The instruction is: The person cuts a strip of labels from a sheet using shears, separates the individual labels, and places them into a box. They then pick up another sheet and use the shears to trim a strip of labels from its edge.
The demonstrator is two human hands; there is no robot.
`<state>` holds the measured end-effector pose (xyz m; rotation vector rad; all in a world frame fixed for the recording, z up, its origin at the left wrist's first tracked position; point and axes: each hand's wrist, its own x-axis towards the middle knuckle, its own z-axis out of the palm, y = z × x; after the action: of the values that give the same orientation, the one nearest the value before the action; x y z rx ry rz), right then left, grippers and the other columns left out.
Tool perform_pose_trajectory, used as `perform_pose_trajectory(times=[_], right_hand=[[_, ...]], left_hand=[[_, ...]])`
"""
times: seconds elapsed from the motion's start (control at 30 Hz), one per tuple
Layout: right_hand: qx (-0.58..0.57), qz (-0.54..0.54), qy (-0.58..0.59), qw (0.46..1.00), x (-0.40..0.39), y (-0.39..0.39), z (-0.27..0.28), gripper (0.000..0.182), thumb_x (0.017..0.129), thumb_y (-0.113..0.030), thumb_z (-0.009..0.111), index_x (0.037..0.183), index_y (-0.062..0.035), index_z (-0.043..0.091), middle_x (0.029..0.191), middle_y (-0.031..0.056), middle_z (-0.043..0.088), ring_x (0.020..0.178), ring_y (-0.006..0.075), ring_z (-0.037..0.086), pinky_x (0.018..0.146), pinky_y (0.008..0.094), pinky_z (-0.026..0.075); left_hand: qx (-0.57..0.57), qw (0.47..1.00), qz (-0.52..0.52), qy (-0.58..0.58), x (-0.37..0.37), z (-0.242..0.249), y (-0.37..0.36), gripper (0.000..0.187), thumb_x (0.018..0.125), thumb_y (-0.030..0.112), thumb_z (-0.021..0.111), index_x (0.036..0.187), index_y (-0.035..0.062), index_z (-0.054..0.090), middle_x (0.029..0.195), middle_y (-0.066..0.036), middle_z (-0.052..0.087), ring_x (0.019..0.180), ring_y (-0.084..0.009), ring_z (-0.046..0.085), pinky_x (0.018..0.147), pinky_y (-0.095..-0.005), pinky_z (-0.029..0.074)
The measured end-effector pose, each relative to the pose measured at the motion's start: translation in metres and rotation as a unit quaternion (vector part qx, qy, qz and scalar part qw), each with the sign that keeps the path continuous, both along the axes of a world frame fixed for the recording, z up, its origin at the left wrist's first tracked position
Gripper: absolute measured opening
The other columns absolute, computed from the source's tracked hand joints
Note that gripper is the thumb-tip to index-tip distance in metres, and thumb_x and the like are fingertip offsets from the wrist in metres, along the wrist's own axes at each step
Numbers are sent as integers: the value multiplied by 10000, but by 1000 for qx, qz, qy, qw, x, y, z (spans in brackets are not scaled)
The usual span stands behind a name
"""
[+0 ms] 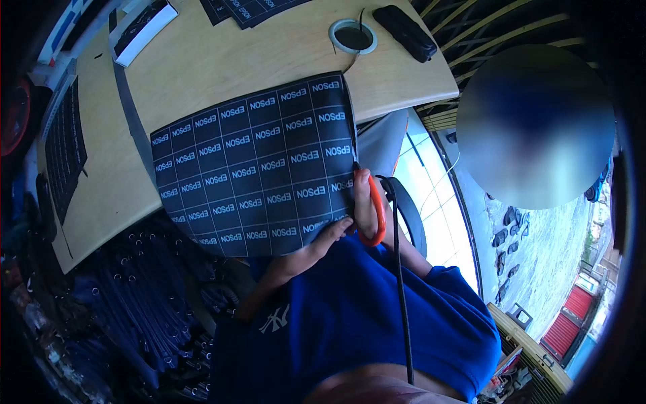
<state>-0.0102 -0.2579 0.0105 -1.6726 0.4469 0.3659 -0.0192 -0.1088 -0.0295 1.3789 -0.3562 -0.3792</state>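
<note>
A dark sheet (pixel 259 172) printed with a grid of "EPSON" labels is held up in front of my body, its far part over the table. My left hand (pixel 313 252) grips the sheet's near edge, close to its right corner, with the fingers partly hidden beneath. At the right edge of the sheet, my right hand (pixel 364 205) is closed round the orange handles of a pair of scissors (pixel 377 214). The dark blades run along that edge and point away from me. A narrow dark strip (pixel 350 63) curls off the far right corner.
On the wooden table (pixel 222 64) are a roll of tape (pixel 353 36), a black case (pixel 405 32) and a white box (pixel 142 32). More printed sheets (pixel 259 9) lie at the back. Dark straps (pixel 141 296) with metal rings hang below. A black cord (pixel 398 283) crosses my front.
</note>
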Motion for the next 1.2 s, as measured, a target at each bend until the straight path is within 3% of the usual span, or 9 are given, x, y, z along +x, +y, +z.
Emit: perform_pose_trajectory(times=[0.07, 0.13, 0.37, 0.57, 0.63, 0.77, 0.83, 0.93, 1.2], right_hand=[[-79, -21, -101, 992, 2, 0, -6, 668, 907, -544, 269, 652, 37, 480, 450, 74, 470, 406, 164, 520, 392, 283, 393], [-68, -14, -81, 994, 3, -1, -2, 667, 908, -542, 275, 642, 35, 476, 443, 70, 463, 409, 165, 521, 392, 286, 389], [-7, -2, -3, 1000, 1, -2, -4, 673, 913, -538, 263, 598, 16, 482, 403, 60, 449, 372, 156, 502, 370, 270, 381], [0, -11, -19, 1000, 4, 2, 1, 686, 908, -552, 266, 556, 0, 472, 392, 53, 453, 363, 156, 511, 345, 256, 382], [7, -7, -11, 1000, 5, 0, 0, 675, 908, -547, 277, 557, -5, 471, 390, 49, 449, 359, 153, 504, 343, 256, 374], [3, 24, -14, 1000, 5, -6, -11, 626, 913, -511, 308, 562, -15, 461, 403, 34, 436, 367, 142, 477, 364, 267, 356], [-7, 13, -31, 999, 4, -5, -18, 607, 916, -491, 313, 569, -14, 457, 419, 35, 434, 387, 141, 473, 388, 275, 358], [-27, 15, -43, 999, 5, -6, -17, 580, 921, -461, 313, 589, -8, 459, 456, 45, 440, 432, 147, 474, 437, 294, 368], [-48, 41, -93, 994, 10, -7, -15, 579, 921, -460, 312, 645, 11, 502, 508, 79, 463, 495, 177, 495, 490, 317, 390]], left_hand=[[-2, 999, -33, 14, -1, -1, 1, 183, 831, 125, 633, 978, 21, 603, 864, -38, 633, 725, -100, 637, 603, -192, 506], [18, 1000, -11, -15, 1, 9, -2, 89, 836, 37, 605, 907, -16, 592, 757, -66, 611, 628, -108, 586, 551, -205, 475], [25, 1000, -1, -9, 1, 14, 4, 85, 832, 45, 613, 881, -22, 595, 752, -67, 611, 625, -110, 586, 548, -210, 475], [51, 998, -13, -39, 4, 18, 8, 100, 828, 50, 620, 880, -30, 590, 747, -74, 613, 619, -109, 586, 541, -212, 475], [25, 999, -34, -18, 1, 7, 13, 204, 839, 142, 620, 1011, 33, 612, 956, -49, 643, 819, -115, 648, 684, -199, 527], [26, 998, -48, -44, 3, 6, 17, 226, 845, 158, 614, 1039, 41, 605, 985, -46, 634, 859, -113, 639, 689, -208, 525], [141, 977, -56, -148, 2, 5, 21, 250, 851, 168, 608, 1068, 46, 593, 1016, -45, 625, 896, -113, 630, 704, -219, 524], [46, 992, -59, -97, -1, 1, 24, 230, 842, 153, 619, 1046, 48, 610, 999, -54, 633, 879, -115, 636, 706, -221, 522], [80, 996, -24, -35, 7, 16, 37, 173, 803, 126, 662, 954, 44, 647, 926, -42, 658, 844, -115, 645, 699, -210, 517]])
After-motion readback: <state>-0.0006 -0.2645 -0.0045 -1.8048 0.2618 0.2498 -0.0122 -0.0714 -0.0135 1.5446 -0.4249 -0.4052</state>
